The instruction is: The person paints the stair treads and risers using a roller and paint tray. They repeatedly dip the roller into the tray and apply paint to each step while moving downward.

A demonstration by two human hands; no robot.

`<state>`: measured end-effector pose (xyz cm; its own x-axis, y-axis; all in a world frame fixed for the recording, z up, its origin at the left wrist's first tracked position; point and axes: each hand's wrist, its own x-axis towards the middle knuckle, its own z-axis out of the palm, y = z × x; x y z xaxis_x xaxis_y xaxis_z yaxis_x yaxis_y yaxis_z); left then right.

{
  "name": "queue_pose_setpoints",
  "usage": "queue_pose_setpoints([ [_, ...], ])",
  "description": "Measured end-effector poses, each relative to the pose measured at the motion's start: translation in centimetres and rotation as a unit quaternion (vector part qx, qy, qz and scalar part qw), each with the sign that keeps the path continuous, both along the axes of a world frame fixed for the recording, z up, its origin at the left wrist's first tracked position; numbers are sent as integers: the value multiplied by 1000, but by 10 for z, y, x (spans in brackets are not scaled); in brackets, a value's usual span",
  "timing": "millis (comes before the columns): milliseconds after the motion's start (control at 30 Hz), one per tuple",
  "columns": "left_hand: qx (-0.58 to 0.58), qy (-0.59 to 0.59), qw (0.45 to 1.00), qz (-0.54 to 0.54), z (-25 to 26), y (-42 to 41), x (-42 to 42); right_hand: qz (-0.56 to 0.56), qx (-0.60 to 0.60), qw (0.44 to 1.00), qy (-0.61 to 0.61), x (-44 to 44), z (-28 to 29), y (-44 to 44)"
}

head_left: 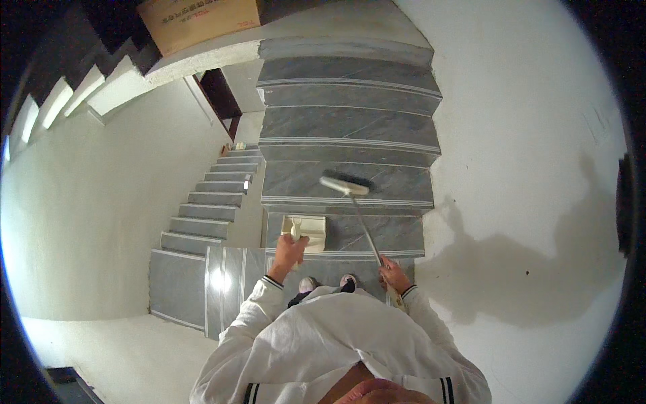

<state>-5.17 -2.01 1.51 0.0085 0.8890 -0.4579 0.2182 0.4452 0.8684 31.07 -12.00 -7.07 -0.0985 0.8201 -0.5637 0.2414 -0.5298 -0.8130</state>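
My left hand [291, 252] is closed around the handle of a cream plastic dustpan [316, 233]. The dustpan lies over the lowest grey stair tread before me, towards its left side. In my right hand [394, 275] is the pole of a broom [345, 186], gripped near its lower end in the picture. The pole slants up and left to a white broom head with dark bristles, which is slightly blurred over the tread above the dustpan. Whether the bristles touch that tread I cannot tell.
Grey tiled stairs [348, 121] with pale nosing strips rise ahead. On the left, another flight [209, 206] leads off from the landing [177, 283] beside me. A white wall [504, 126] borders the right side. A cardboard box [202, 22] stands at the upper left.
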Motion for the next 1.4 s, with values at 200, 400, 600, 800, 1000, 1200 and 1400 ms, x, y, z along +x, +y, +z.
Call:
queue_pose_setpoints([
  [200, 45, -36, 998, 39, -10, 7, -55, 73, -102, 990, 70, -6, 94, -3],
  [400, 48, 3, 997, 52, -7, 7, -94, 31, -44, 983, 173, -11, 86, 30],
  [600, 55, -8, 995, 82, -8, 10, -110, 62, -62, 996, 20, -91, 40, 110],
  [800, 62, 38, 992, 101, 0, 19, -125, 131, -127, 983, -3, -81, 87, 83],
  [1000, 81, 81, 991, 71, 4, 34, -144, 118, -183, 973, 78, -51, 149, 91],
  [1200, 62, 93, 992, 61, -1, 39, -151, 124, -72, 986, 79, -112, 95, 153],
  [1400, 53, 113, 989, 80, 0, 32, -154, 202, -79, 976, 5, -199, 51, 183],
])
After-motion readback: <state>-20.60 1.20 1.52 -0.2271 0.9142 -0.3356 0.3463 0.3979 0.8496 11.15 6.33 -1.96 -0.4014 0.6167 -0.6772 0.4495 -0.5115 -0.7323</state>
